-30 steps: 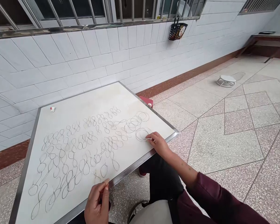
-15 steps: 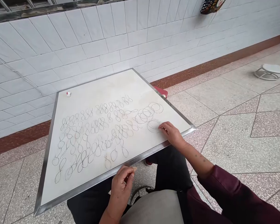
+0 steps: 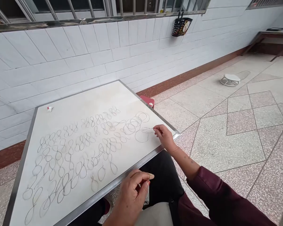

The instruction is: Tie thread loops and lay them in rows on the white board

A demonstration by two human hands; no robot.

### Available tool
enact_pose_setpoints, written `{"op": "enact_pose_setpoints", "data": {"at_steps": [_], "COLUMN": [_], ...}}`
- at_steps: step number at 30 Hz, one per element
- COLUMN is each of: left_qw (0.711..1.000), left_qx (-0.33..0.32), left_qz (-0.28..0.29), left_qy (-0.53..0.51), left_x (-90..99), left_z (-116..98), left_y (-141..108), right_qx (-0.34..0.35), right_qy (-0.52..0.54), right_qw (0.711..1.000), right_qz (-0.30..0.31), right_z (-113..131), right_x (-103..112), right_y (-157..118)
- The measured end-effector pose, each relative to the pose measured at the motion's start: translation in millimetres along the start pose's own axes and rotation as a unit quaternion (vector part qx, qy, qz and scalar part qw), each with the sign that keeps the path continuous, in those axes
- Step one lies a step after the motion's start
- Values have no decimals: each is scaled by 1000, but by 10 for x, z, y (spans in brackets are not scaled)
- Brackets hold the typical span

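Observation:
A white board (image 3: 68, 121) with a metal rim carries several thin dark wire-like loops, many twisted into figure-eights (image 3: 63, 182). Rounder loops (image 3: 132, 125) overlap towards its right side. My right hand (image 3: 163, 136) pinches the edge of a thin loop (image 3: 141, 135) there, part of it raised from the surface. In front of the near rim, my left hand (image 3: 134, 196) is closed, fingers curled and thumb close to the index finger. A tan tip shows at its index finger; whether it holds anything I cannot make out.
A small red-and-white item (image 3: 50, 109) sits at the board's far left corner. Behind stands a white tiled wall (image 3: 85, 47) with a hanging black basket (image 3: 181, 26). A red stool (image 3: 148, 101) is partly behind the board, and a low white stool (image 3: 230, 80) stands on the floor.
The view has swung up and right, so the board sits further left and lower. My right hand has lifted one side of the round loop. My left hand appears nearer and further right.

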State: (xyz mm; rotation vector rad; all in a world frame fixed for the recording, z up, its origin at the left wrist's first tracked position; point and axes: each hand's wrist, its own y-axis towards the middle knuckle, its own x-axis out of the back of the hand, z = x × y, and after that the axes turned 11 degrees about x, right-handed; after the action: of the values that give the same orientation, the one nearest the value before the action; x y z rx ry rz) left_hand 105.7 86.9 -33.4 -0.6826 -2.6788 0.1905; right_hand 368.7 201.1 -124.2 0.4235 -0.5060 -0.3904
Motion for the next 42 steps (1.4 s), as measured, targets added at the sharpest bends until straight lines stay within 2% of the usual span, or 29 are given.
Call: {"op": "enact_pose_setpoints", "data": {"at_steps": [3, 6, 8, 11, 14, 16, 19, 22, 25, 32, 37, 42], "left_qw": [999, 994, 990, 982, 971, 965, 961, 959, 961, 979, 981, 971], "left_qx": [25, 67, 59, 50, 33, 7, -46, -77, -78, -15, 27, 55], "left_qz": [-3, -64, -126, -179, -223, -230, -209, -184, -176, -187, -187, -172], "left_qy": [-46, -56, -23, 18, 83, 125, 174, 202, 200, 80, -42, -155], "left_x": [-73, -88, -63, -22, -59, -149, -339, -492, -536, -412, -334, -217], "left_z": [-30, 52, 137, 262, 332, 334, 298, 274, 299, 329, 239, 180], "left_y": [193, 458, 672, 1020, 1346, 1518, 1683, 1734, 1712, 1574, 1500, 1415], "right_qx": [-26, -71, -93, -109, -113, -115, -116, -119, -125, -115, -40, 14], "right_qy": [23, 76, 98, 96, 95, 105, 127, 167, 203, 211, 141, 108], "right_qw": [999, 994, 990, 989, 988, 987, 984, 978, 970, 971, 987, 988], "right_qz": [-16, -25, -27, -38, -46, -43, -38, -40, -41, -10, 64, 110], "right_z": [23, 43, 50, 34, -3, -18, 4, 63, 113, 133, 173, 247], "right_x": [26, 33, 37, 61, 102, 130, 166, 197, 225, 251, 258, 282], "right_y": [-13, -51, -74, -87, -82, -80, -88, -101, -103, -119, -173, -178]}}
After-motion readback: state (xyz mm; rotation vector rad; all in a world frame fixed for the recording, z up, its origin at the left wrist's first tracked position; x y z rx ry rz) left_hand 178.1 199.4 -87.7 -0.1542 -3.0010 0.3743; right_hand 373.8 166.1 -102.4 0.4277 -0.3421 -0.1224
